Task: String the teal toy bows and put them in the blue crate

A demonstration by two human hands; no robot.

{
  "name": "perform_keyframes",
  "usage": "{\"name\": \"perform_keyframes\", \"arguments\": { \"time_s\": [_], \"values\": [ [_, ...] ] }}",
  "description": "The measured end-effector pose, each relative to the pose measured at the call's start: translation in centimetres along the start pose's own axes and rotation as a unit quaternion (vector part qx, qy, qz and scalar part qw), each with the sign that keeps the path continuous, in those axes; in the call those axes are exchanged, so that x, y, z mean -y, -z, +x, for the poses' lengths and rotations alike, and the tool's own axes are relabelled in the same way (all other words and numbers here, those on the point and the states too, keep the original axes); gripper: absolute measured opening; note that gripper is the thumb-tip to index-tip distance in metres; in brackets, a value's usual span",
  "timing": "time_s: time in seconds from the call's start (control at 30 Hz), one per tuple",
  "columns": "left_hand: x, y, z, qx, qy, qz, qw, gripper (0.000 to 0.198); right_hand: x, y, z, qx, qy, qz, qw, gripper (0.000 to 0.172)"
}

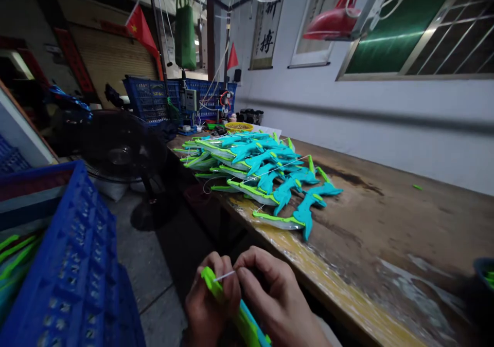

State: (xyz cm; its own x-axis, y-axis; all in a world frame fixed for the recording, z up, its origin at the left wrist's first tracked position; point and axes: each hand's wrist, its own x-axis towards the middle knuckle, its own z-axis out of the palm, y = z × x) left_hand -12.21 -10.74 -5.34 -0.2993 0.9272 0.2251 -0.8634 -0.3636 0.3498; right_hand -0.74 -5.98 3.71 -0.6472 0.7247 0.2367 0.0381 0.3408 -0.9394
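Note:
My left hand (208, 298) is closed around a green and blue plastic toy bow (247, 325), held low in front of the bench edge. My right hand (276, 298) pinches a thin white string (224, 275) at the bow's green tip (208, 276). The two hands touch each other over the piece. On the wooden workbench (386, 218) beyond them lies a long pile of finished blue and green toy bows (266, 175) with white strings.
A blue plastic crate (73, 270) stands at the left with green parts inside. A black floor fan (123, 154) sits on the concrete floor. Blue baskets (154, 97), a yellow bowl (239, 126) and small equipment are at the bench's far end. A dark container (485, 271) is at the right edge.

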Motion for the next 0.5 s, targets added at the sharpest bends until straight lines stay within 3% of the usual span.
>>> {"name": "perform_keyframes", "arguments": {
  "time_s": [0.17, 0.5],
  "values": [
    [0.0, -0.7, 0.1, 0.035, -0.006, -0.017, 0.999, 0.034, 0.7, -0.3, -0.1, -0.002, 0.036, -0.007, 0.999, 0.023],
    [0.1, -1.3, 0.2, -0.015, 0.004, 0.018, 1.0, 0.034, 0.2, -0.4, -0.6, -0.001, 0.029, -0.021, 0.999, 0.02]
  ]
}}
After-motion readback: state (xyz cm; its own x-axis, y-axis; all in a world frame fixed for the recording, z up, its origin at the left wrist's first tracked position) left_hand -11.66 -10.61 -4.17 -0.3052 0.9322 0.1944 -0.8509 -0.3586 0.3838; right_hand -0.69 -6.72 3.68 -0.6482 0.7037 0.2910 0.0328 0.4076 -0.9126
